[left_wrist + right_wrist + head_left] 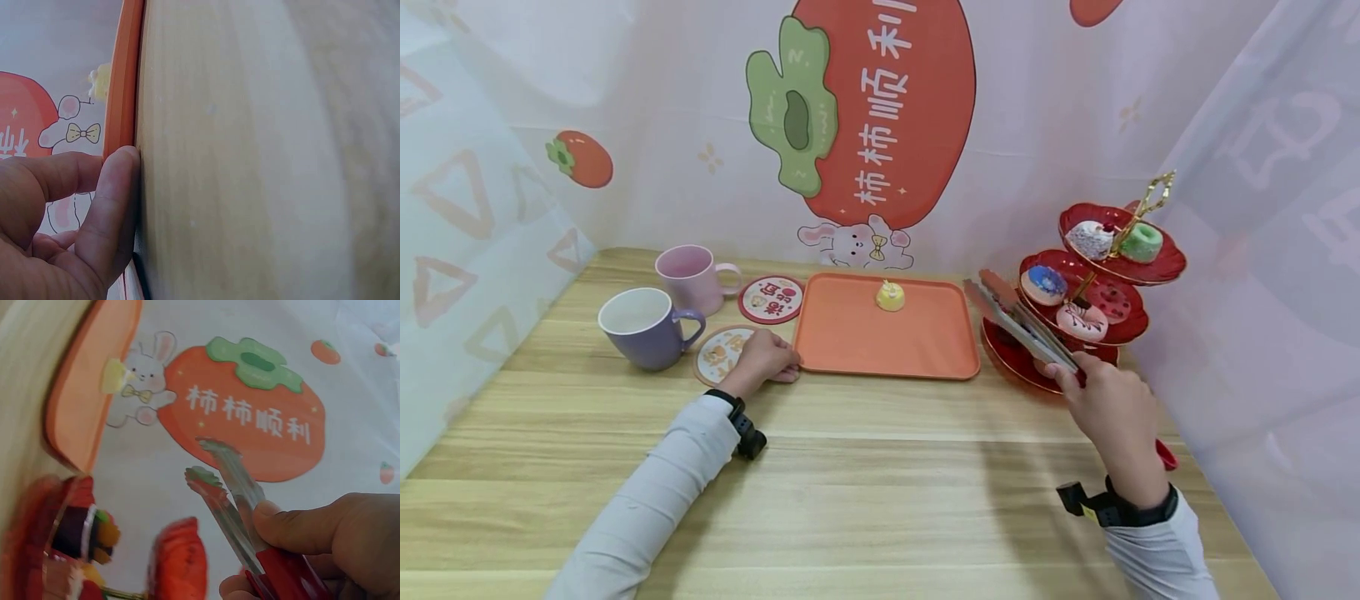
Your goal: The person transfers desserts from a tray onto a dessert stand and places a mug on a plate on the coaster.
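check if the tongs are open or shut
Slightly open: in the right-wrist view, the tongs in the right hand show a gap between their tips, with nothing held there.

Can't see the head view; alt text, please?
The right hand holds tongs near a tiered red cake stand; the left hand pinches an orange tray holding one yellow cake. A purple mug and pink mug stand at left.

Long, pale grey-white sleeves, the left sleeve (655, 483) creased crosswise and the right sleeve (1161, 554) wrinkled too, cover the person's forearms down to the wrists. A black strap circles each wrist by the cuff, the left strap (724, 400) bearing a small, blocky black camera (750, 439), the right strap (1142, 510) a similar black unit (1072, 498) with a yellow mark (1090, 514) beside it.
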### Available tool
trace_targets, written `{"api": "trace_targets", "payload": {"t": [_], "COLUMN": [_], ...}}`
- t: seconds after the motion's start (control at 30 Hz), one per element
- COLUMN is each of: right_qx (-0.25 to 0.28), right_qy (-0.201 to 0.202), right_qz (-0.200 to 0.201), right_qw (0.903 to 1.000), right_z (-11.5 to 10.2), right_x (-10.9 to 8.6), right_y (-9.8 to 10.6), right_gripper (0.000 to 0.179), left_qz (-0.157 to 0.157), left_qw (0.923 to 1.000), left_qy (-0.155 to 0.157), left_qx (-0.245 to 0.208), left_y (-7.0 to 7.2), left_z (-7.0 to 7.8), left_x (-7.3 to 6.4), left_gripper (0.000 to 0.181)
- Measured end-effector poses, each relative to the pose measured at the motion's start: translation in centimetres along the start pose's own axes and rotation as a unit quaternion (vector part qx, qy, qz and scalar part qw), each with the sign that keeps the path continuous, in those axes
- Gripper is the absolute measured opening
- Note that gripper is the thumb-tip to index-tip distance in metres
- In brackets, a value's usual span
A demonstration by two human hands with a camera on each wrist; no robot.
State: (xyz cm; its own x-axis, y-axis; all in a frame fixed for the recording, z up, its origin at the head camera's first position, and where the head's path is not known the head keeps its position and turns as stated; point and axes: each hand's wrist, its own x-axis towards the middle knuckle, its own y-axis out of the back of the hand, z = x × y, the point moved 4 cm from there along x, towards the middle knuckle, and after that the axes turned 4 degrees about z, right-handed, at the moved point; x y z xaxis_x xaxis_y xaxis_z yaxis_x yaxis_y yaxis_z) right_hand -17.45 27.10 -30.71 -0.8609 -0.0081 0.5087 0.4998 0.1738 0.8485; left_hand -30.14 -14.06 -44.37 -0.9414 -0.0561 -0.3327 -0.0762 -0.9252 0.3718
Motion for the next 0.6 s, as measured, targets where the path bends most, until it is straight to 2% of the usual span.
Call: {"api": "trace_targets", "payload": {"t": [0.17,0.33,0.6], "right_qx": [0.009,0.020,0.026], "right_qy": [-0.004,0.001,0.029], "right_qz": [-0.041,-0.070,-0.061], "right_qw": [0.9991,0.9973,0.9973], "right_z": [-0.5,-0.8,-1.5], "right_x": [0.5,1.3,2.4], "right_y": [-2.5,-5.1,-8.1], "right_gripper": [0.040,0.029,0.027], "left_qz": [0.000,0.002,0.002], "left_qw": [1.0000,1.0000,1.0000], "left_qy": [0.002,0.004,-0.002], "left_qx": [-0.001,-0.002,-0.006], "left_y": [0.0,0.1,0.1], "left_z": [0.0,0.1,0.2], "left_x": [0.0,0.0,-0.2], "left_gripper": [0.015,0.015,0.015]}}
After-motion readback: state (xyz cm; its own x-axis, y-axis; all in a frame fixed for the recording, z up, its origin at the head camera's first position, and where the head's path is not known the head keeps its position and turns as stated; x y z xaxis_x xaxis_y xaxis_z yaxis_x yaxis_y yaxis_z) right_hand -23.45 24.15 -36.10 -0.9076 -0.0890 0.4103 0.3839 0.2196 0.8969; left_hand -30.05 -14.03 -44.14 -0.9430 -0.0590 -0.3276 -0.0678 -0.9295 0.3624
